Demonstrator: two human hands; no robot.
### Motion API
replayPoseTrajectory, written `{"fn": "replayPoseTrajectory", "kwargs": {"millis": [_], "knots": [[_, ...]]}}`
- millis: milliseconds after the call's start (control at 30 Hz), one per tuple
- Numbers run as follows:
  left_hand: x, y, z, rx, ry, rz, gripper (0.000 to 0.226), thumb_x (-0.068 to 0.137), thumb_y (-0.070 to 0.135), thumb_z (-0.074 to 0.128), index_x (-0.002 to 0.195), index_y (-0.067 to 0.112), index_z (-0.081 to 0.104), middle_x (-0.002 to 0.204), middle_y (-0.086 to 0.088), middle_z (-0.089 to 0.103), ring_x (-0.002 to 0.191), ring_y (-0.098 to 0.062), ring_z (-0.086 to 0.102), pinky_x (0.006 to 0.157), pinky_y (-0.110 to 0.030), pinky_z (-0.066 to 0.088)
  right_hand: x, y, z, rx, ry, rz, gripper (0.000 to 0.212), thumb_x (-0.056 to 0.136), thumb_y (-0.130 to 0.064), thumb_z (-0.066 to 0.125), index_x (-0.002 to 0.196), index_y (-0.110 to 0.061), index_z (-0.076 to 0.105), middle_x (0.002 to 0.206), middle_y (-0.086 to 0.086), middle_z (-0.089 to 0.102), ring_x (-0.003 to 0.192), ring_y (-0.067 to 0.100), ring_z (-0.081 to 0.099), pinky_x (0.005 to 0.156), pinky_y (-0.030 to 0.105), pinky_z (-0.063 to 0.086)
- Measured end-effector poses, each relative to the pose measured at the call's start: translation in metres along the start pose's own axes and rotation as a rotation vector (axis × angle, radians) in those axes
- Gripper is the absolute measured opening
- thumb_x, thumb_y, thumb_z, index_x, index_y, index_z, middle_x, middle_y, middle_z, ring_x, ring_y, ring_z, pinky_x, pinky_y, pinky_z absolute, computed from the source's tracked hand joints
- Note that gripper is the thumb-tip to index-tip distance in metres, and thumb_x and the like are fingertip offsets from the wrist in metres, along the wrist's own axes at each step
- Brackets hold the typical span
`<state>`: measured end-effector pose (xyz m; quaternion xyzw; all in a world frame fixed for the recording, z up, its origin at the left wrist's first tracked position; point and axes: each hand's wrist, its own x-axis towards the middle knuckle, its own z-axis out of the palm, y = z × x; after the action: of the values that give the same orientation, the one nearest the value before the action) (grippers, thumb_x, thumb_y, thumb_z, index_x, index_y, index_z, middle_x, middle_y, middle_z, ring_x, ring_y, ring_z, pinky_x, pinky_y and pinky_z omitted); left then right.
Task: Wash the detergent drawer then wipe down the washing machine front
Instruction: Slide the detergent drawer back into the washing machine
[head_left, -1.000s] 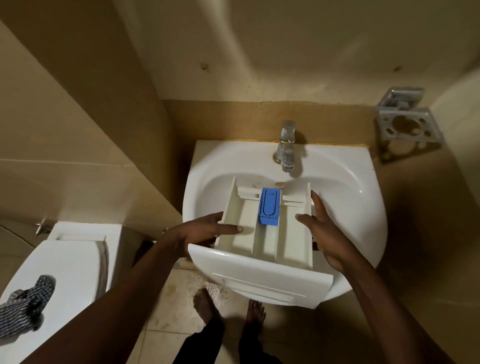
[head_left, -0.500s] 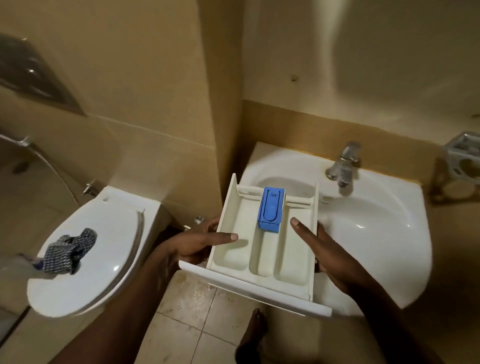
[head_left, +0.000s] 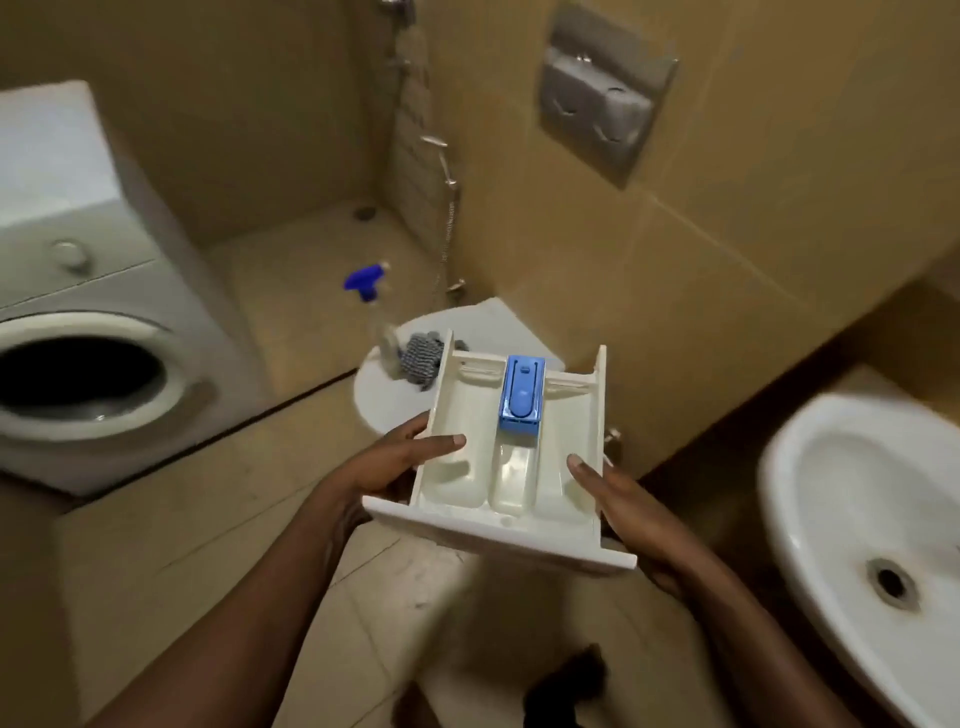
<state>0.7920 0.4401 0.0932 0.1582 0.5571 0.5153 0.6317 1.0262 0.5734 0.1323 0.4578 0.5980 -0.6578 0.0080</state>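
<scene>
The cream plastic detergent drawer (head_left: 519, 478) hung level in mid-air, just left of the white ceramic sink (head_left: 810, 457). The left hand (head_left: 384, 467) and right hand (head_left: 628, 504), apart, each gripped a side wall, probably to keep leftover water from spilling. The white front-loading washing machine (head_left: 104, 291) stood far left.

One drawer (head_left: 457, 410), two hands (head_left: 384, 467) (head_left: 628, 504), one sink (head_left: 831, 467)

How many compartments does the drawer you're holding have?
3 in the detergent drawer: left compartment, wide; middle compartment, narrow, holding the blue insert; right compartment. None looks hidden.
</scene>
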Motion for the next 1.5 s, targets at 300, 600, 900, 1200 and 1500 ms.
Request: {"fn": "replayPoseTrajectory", "kwargs": {"millis": [300,600,900,1200,1500], "knots": [[-0.171,-0.054,-0.142,-0.346,0.588,0.166,0.061,0.084,0.056,0.066,0.139,0.033,0.051,0.132,-0.006,0.063,0.118,-0.023,0.064,0.103,-0.043,0.049,0.045,-0.042,0.193,-0.188,-0.155,-0.055,0.022,0.098,-0.037,0.049,0.108,-0.023,0.063,0.093,-0.009,0.069,0.088,0.013,0.064,0.073,0.026,0.048],[-0.251,-0.092,-0.181,-0.784,0.825,0.190,0.056,0.090,0.065,0.044,0.072,0.027,0.080,0.083,-0.005,0.078,0.108,-0.030,0.058,0.107,-0.057,0.037,0.088,-0.074,0.323,-0.439,-0.383,-0.127,0.032,0.100,-0.034,0.044,0.123,-0.014,0.054,0.113,0.003,0.062,0.084,0.012,0.058,0.051,0.015,0.043],[-0.249,-0.047,-0.264,-1.143,1.046,0.387,0.093,0.081,0.076,0.043,0.152,0.018,0.028,0.133,-0.017,0.052,0.130,-0.043,0.046,0.105,-0.076,0.024,0.153,-0.134,0.434,-0.415,-0.484,-0.168,0.033,0.101,-0.032,0.042,0.128,-0.014,0.052,0.117,-0.002,0.059,0.089,0.011,0.057,0.060,0.016,0.044],[-0.228,-0.015,-0.340,-1.149,1.010,0.543,0.069,0.074,0.064,0.058,0.131,0.025,0.053,0.127,-0.017,0.062,0.115,-0.037,0.058,0.089,-0.080,0.038,0.221,-0.189,0.530,-0.368,-0.599,-0.078,0.033,0.099,-0.035,0.045,0.127,-0.018,0.051,0.121,0.003,0.061,0.109,0.025,0.057,0.092,0.038,0.046],[-0.243,-0.015,-0.454,-1.402,0.898,0.709,0.075,0.081,0.008,0.078,0.145,0.014,0.039,0.139,-0.022,0.050,0.121,-0.044,0.056,0.086,-0.060,0.055,0.253,-0.228,0.639,-0.451,-0.782,-0.043,0.055,0.090,-0.065,0.042,0.132,-0.029,0.049,0.124,-0.004,0.060,0.113,0.019,0.057,0.102,0.044,0.043]]}}
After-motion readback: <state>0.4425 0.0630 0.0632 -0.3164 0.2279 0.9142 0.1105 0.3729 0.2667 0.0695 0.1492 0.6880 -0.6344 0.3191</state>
